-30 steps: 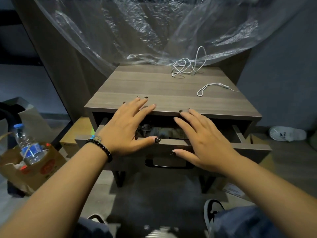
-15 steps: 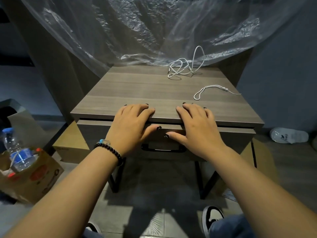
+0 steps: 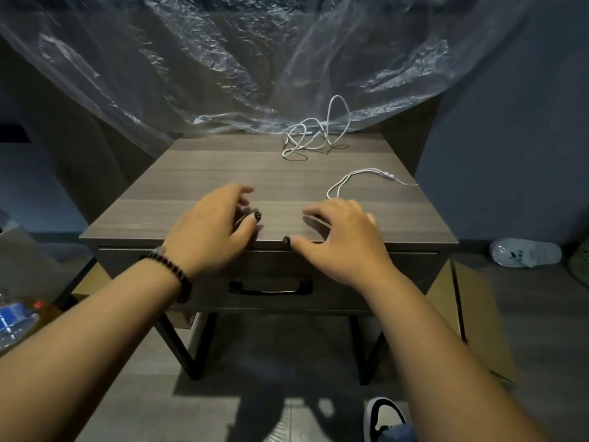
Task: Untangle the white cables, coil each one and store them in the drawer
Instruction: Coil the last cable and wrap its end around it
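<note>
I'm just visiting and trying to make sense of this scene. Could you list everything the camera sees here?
bedside table: one, grey-brown wood on black legs, centre
drawer: one, same wood, closed, black handle on its front
tangled cable: one bundle, white, back of the tabletop
looped cord: one, white, right side of the tabletop
plastic sheet: one, clear, draped behind the table
water bottle: one, blue label, far left, partly out of frame
slipper: one, white, floor at right
cardboard: brown, floor right of the table
shoe: one, black and white, bottom edge
left hand: fingers loosely curled, holding nothing, beaded bracelet on the wrist
right hand: fingers loosely curled, holding nothing
</note>
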`<action>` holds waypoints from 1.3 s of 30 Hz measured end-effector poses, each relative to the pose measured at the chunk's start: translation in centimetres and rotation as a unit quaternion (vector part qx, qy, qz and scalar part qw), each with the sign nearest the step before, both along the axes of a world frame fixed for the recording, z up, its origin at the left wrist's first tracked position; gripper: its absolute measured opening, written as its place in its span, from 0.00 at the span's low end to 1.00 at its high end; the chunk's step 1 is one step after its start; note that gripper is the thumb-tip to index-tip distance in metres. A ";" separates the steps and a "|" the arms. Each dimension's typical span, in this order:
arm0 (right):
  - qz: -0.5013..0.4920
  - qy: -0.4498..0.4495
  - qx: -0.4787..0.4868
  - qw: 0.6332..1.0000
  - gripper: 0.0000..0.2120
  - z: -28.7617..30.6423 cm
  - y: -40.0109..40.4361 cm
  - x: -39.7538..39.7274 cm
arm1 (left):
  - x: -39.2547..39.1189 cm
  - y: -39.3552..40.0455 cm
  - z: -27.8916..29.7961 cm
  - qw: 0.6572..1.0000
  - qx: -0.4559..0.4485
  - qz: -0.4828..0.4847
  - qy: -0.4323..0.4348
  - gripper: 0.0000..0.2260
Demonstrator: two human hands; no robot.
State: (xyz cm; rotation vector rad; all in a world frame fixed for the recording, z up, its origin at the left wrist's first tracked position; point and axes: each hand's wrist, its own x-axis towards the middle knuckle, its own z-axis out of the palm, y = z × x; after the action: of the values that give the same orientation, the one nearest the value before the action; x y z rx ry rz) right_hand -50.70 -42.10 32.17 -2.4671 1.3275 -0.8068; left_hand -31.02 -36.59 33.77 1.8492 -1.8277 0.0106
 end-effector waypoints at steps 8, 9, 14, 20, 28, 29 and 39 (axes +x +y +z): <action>-0.091 0.008 0.026 0.995 0.25 0.4 -2.7 -0.6 | -1.2 -13.4 -0.5 0.996 0.078 0.042 0.025 0.31; -0.091 0.024 0.018 0.995 0.26 0.4 -2.9 -0.5 | -1.0 -14.8 -0.6 0.995 0.084 0.058 0.019 0.31; -0.058 0.083 0.015 0.995 0.25 0.6 -3.4 -0.6 | -0.4 -18.4 -0.7 0.991 0.110 0.069 -0.022 0.25; -0.051 0.100 0.002 0.994 0.22 0.7 -3.1 -0.6 | 0.1 -17.2 -0.5 0.997 0.035 0.016 0.073 0.07; -0.057 0.102 -0.003 0.993 0.21 0.8 -2.4 -0.4 | -2.0 -7.1 1.5 0.900 -0.102 -0.006 0.423 0.05; -0.057 0.100 -0.002 0.993 0.21 0.8 -2.3 -0.4 | -2.2 -5.1 1.8 0.886 -0.114 -0.002 0.450 0.05; 0.042 -0.058 -0.076 0.995 0.24 -0.1 1.2 0.6 | -2.6 7.7 1.7 0.758 -0.122 0.052 0.639 0.07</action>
State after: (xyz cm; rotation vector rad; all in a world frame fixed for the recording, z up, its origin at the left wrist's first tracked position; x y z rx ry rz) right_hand -50.07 -40.89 32.10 -2.5266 1.1556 -1.0471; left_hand -33.59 -28.88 35.48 1.1600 -0.6783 -0.7484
